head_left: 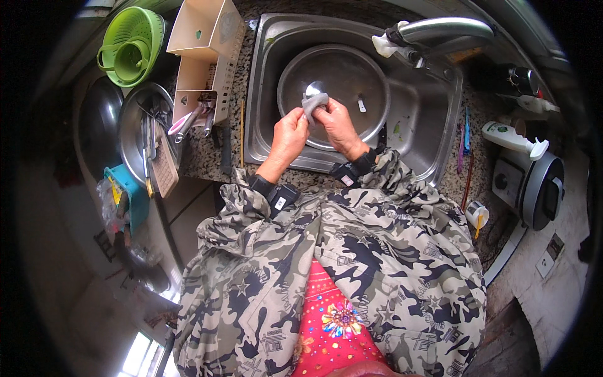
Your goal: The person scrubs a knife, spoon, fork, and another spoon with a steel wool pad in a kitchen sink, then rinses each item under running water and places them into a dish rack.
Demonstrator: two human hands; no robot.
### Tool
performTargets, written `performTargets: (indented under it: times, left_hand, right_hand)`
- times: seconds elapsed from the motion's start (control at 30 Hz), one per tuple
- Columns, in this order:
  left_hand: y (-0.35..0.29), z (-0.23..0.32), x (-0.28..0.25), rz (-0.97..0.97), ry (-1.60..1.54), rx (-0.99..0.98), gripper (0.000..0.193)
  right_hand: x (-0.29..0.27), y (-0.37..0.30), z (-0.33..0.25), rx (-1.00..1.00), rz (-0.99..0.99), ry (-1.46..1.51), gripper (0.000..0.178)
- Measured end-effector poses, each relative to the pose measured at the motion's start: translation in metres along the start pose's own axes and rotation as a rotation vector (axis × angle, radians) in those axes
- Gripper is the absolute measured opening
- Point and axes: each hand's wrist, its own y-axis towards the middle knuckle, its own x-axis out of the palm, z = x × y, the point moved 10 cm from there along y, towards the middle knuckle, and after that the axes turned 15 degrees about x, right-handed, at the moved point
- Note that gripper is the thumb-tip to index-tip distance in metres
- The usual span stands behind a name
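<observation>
Over a large round metal basin (289,75) in the sink, both of my hands are closed on a grey cloth (316,102). My left hand (291,133) pinches its lower left side, while my right hand (341,127) grips it from the right. Just beyond the cloth shows a shiny rounded metal piece (315,88), like a spoon's bowl; whether the fingers hold it through the cloth I cannot tell. A small white piece (361,103) lies in the basin, right of the cloth.
The steel sink (411,119) has a faucet (446,28) at its far right, with white cloth on it. Left stand a cream utensil rack (195,75), green colanders (133,53) and a metal bowl (129,122) with utensils. Right are a spray bottle (505,135) and an appliance (534,188).
</observation>
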Motion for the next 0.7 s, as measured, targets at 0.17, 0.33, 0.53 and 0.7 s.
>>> performTargets:
  times: [0.17,0.33,0.53,0.7]
  left_hand:
    - [0.003,-0.010,-0.005,-0.051,0.049,0.051,0.017]
    - [0.001,-0.020,-0.009,-0.169,0.061,0.018,0.017]
    - [-0.028,-0.010,-0.013,-0.327,-0.467,-0.255,0.021]
    - [-0.058,0.031,-0.033,-0.170,-1.375,-0.397,0.035]
  right_hand:
    - [-0.012,0.012,0.018,0.141,0.059,0.277,0.016]
    - [-0.038,0.028,0.030,0.278,0.019,0.478,0.019]
    - [-0.072,0.048,0.030,0.281,0.021,0.522,0.022]
    - [-0.099,0.055,0.028,0.246,0.262,-0.173,0.020]
